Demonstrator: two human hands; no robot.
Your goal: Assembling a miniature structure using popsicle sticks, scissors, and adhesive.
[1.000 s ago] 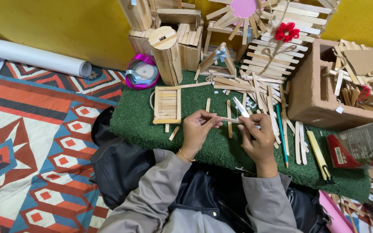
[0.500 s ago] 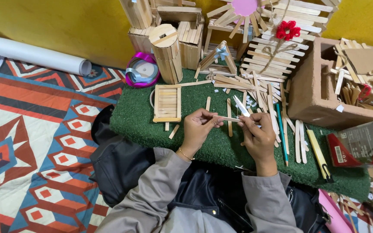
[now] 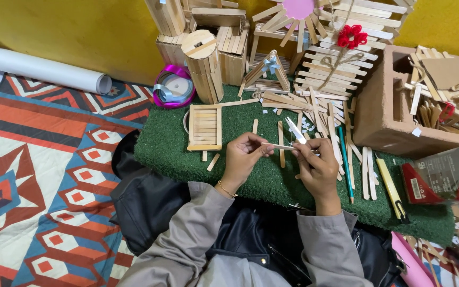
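Observation:
My left hand [image 3: 243,158] pinches one end of a thin wooden craft stick [image 3: 278,146] held level over a green turf mat [image 3: 261,180]. My right hand [image 3: 317,169] grips the stick's other end and also holds a small blade-like tool [image 3: 295,129] that points up and away. Loose wooden sticks [image 3: 336,133] lie scattered on the mat just beyond both hands. A small flat panel of glued sticks [image 3: 204,127] lies to the left of my left hand.
Stick-built models [image 3: 208,58] and a fan shape with a pink disc [image 3: 298,10] stand at the back. A purple ribbon spool [image 3: 172,86], a clay-coloured box of scraps [image 3: 399,111], a yellow cutter [image 3: 391,188], a teal pencil [image 3: 345,159], a white roll [image 3: 38,66] and a red carton [image 3: 442,175] surround the mat.
Both hands stay on the stick in nearly the same place; only the fingers have shifted slightly.

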